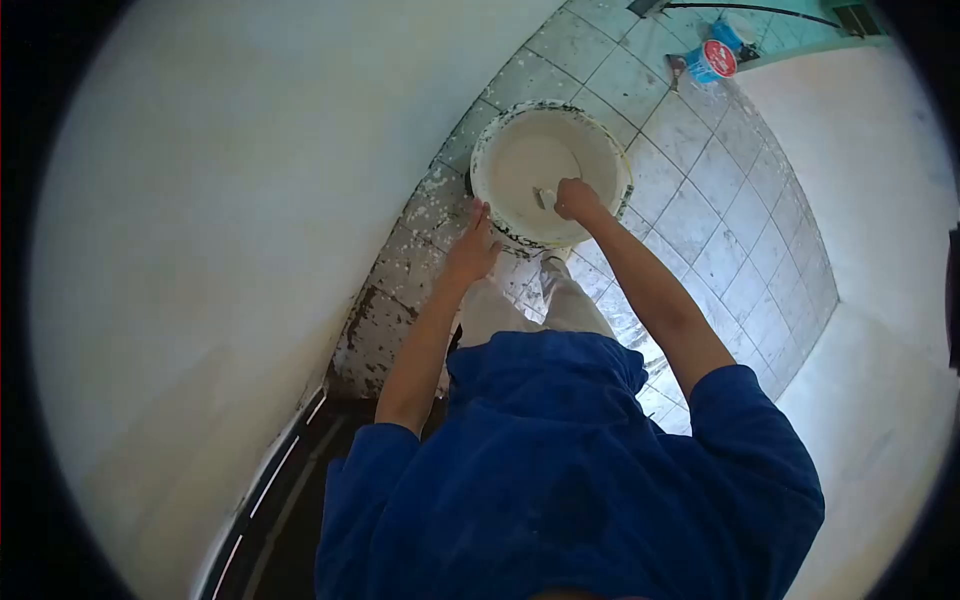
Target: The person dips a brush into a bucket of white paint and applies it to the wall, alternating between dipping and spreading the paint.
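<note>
A large round bucket (pixel 482 212) with a paint-spattered rim stands on the floor in front of my feet, holding a smooth cream-coloured, paint-like mix (pixel 525 165). My right hand (pixel 575 200) is closed in a fist over the bucket's right part. It grips a small flat tool (pixel 546 199) with a whitish, coated end that points left, low over the mix; the exact kind of tool does not show. At the bucket's near left rim is my left hand (pixel 476 245), its fingers apart and fingertips right at the edge, with nothing in it.
A pale wall (pixel 250 180) rises close on the left. Splattered floor tiles (pixel 720 220) stretch to the right, up to another pale wall (pixel 880 190). Two blue tubs, one with a red-and-white lid (pixel 719 58), stand at the far end near a dark hose (pixel 750 8).
</note>
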